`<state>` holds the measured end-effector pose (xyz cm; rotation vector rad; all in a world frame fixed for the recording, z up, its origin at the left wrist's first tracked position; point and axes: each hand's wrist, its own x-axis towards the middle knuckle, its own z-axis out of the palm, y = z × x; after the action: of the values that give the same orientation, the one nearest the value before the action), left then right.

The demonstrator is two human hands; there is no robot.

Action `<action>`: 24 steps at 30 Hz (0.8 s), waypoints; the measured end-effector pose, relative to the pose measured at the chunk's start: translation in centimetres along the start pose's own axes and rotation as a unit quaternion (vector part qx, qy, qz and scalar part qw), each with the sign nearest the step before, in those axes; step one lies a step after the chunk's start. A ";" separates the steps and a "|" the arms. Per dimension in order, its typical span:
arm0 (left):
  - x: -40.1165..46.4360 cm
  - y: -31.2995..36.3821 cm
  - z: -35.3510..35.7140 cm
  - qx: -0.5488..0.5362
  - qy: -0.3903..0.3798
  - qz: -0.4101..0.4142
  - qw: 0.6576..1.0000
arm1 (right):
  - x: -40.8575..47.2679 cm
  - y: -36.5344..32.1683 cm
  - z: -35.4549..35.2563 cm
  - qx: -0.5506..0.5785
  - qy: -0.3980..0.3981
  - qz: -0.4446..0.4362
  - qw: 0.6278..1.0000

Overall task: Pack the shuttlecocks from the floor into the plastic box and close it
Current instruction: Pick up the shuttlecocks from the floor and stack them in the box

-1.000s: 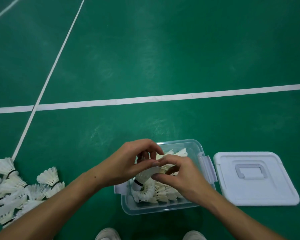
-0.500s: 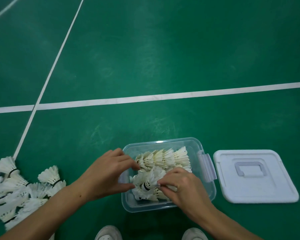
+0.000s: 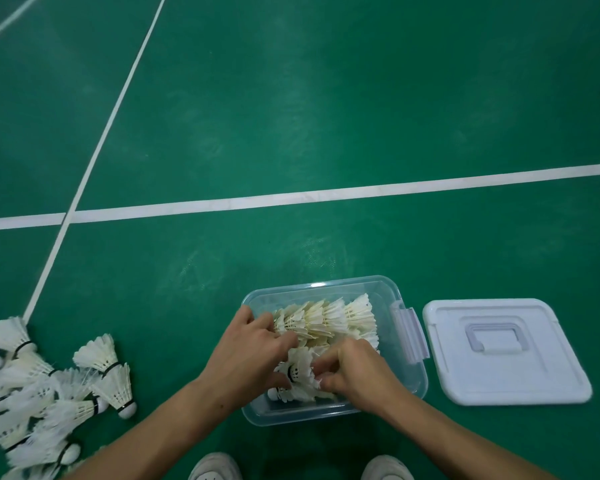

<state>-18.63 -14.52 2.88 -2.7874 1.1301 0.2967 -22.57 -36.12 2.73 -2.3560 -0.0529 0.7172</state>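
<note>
Box: I see the clear plastic box (image 3: 406, 375) open on the green court floor (image 3: 291, 116), just ahead of 2 white shoe tips (image 3: 215, 467).
Contents: 1 row of nested shuttlecocks (image 3: 326, 318) lies along the far side; a second bunch of shuttlecocks (image 3: 300, 374) lies at the near side.
Left hand: my left hand (image 3: 246, 355) is inside the box, fingers curled round the near bunch from the left, thumb beneath it.
Right hand: my right hand (image 3: 357, 372) pinches the feathers of the same bunch from the right.
Lid: white lid (image 3: 503, 351) lies flat on the floor just right of the box, apart from it.
Remaining: loose pile of shuttlecocks (image 3: 49, 393) on the floor well to the left.
Latch: a clasp (image 3: 409, 334) stands on the box's right wall.
</note>
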 end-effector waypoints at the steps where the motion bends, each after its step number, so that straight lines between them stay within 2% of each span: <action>1: 0.1 0.1 0.1 -0.003 -0.004 -0.003 1.000 | 0.2 0.1 0.0 -0.003 -0.011 -0.004 1.000; 3: 0.5 0.3 0.4 -0.010 -0.010 -0.010 1.000 | 0.2 0.0 -0.3 -0.002 -0.037 -0.016 0.999; 8: 0.5 0.1 0.0 -0.014 -0.009 -0.002 1.000 | -0.6 0.5 -2.3 0.100 -0.106 -0.017 0.989; 11: 0.0 -0.1 -0.9 -0.038 -0.015 0.004 0.999 | -1.5 0.6 -3.6 0.105 -0.088 -0.011 0.990; 14: -1.1 -0.8 -3.4 -0.151 0.008 -0.006 0.988 | -1.9 0.0 -5.0 0.085 -0.040 -0.027 0.995; 16: -2.3 -1.7 -5.1 -0.239 0.050 -0.028 0.969 | -1.9 -1.1 -5.9 0.086 0.002 -0.040 0.995; 19: -4.9 -3.8 -6.5 -0.354 0.118 -0.091 0.924 | -1.2 -4.1 -6.4 0.091 0.052 -0.073 0.992; 24: -10.3 -8.3 -6.2 -0.433 0.225 -0.202 0.849 | 1.8 -9.9 -4.5 0.084 0.076 -0.147 0.983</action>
<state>-19.20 -2.73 11.49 -3.9642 0.4478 0.1130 -17.30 -30.67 10.78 -2.1719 -0.2585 0.3810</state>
